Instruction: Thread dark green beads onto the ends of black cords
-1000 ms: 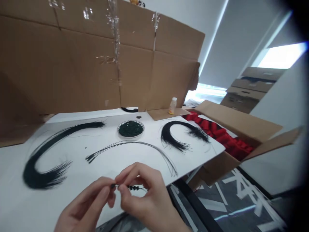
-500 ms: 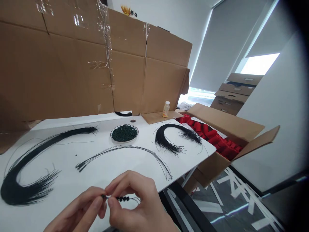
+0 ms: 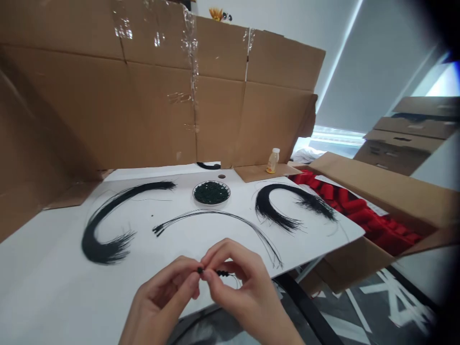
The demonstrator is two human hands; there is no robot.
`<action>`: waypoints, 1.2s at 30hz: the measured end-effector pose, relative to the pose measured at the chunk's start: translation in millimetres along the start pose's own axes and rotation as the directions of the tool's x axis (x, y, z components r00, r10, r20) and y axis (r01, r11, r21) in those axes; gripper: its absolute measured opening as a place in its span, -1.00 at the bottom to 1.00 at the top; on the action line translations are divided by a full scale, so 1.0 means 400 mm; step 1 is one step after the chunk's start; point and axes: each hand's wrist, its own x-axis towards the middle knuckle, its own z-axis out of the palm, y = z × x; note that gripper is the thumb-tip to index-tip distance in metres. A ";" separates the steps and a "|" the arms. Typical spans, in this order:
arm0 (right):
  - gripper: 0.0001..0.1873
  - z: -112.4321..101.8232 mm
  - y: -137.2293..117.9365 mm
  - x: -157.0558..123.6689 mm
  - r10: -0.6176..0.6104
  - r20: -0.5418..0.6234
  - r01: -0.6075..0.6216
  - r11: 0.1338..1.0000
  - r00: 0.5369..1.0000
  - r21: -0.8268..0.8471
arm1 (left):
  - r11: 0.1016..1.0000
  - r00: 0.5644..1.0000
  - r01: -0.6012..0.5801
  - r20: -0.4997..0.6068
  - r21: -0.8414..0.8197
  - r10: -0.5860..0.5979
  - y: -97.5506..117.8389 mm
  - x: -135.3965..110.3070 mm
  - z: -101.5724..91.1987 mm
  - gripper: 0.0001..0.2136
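At the left of a white tabletop point(image 3: 46, 249) lies a thick curved sheaf of fine black wires point(image 3: 90, 244). Toward the near edge, the left hand point(image 3: 163, 292) holds a thin black wire strung with small dark round beads point(image 3: 223, 273), its thumb and forefinger point(image 3: 194, 280) closed narrowly on a bead near one end. The right hand point(image 3: 239, 282) pinches just beside it with thumb and forefinger point(image 3: 208, 276), its other fingers loosely curled. More beads sit right of the pinch, and a fine wire tail curves away.

Farther off are a round shallow dish of dark green beads point(image 3: 211, 204) and a slim arc of black wires with beaded tips point(image 3: 215, 213). To the right lie a second black wire sheaf point(image 3: 264, 206), a small white-capped bottle point(image 3: 273, 161) and an open brown carton point(image 3: 377, 191) of red blocks point(image 3: 345, 201).

Beads this small likely handle best with the pinch kept close and the wire taut, so none slides.
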 end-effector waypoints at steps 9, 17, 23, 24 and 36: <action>-0.89 0.003 -0.003 -0.006 0.027 0.047 -0.029 0.999 0.999 0.042 | 0.994 0.998 -0.001 0.058 -0.111 0.008 0.009 -0.008 0.001 -0.81; -0.88 0.006 -0.019 -0.005 0.027 0.060 -0.029 0.999 0.998 0.038 | 0.991 0.998 -0.005 0.059 -0.132 0.013 0.021 -0.014 0.002 -0.84; -0.86 -0.001 -0.023 -0.002 0.000 0.076 0.002 1.000 0.997 -0.024 | 0.993 0.997 -0.020 0.072 -0.118 0.029 0.022 -0.013 -0.004 -0.88; -0.87 -0.005 -0.023 -0.002 0.004 0.092 0.000 0.999 0.996 -0.042 | 0.993 0.996 -0.027 0.084 -0.115 0.037 0.024 -0.013 -0.006 -0.90; -0.86 -0.038 -0.004 0.006 0.095 0.116 -0.070 0.977 0.989 -0.204 | 0.986 0.979 -0.123 0.174 0.113 0.102 0.033 0.002 -0.027 -0.85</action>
